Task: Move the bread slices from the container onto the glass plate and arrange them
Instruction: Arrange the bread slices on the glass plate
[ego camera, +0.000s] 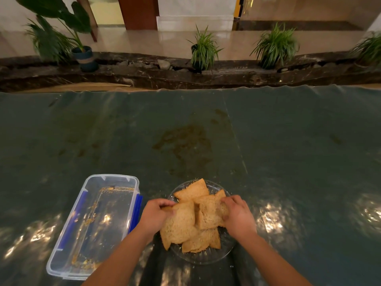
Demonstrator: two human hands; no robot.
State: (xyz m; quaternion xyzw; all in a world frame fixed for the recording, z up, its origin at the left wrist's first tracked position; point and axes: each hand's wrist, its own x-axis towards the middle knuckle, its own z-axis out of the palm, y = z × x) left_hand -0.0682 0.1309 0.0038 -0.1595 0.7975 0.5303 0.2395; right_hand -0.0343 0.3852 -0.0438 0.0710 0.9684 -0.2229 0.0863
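Two bare forearms reach in from the near edge toward a round, ribbed clear glass plate (206,257) that sits on a dark green table covering (288,141) under a shiny clear plastic sheet. The left hand (155,216) has its fingers curled together on the far left corner of a brown toasted bread slice (180,223) lying on the left side of the plate. The right hand (239,216) has its fingers closed on the right edge of another brown slice (208,213) just beside the first. More brown bread slices (192,190) overlap in a loose pile on the plate, one at the far rim and others at the near rim. To the left of the plate, close beside it, stands a rectangular clear plastic container (59,254) with blue side clips, holding only scattered crumbs. Beyond the table's far edge, potted green plants (203,50) stand along a dark stone ledge.
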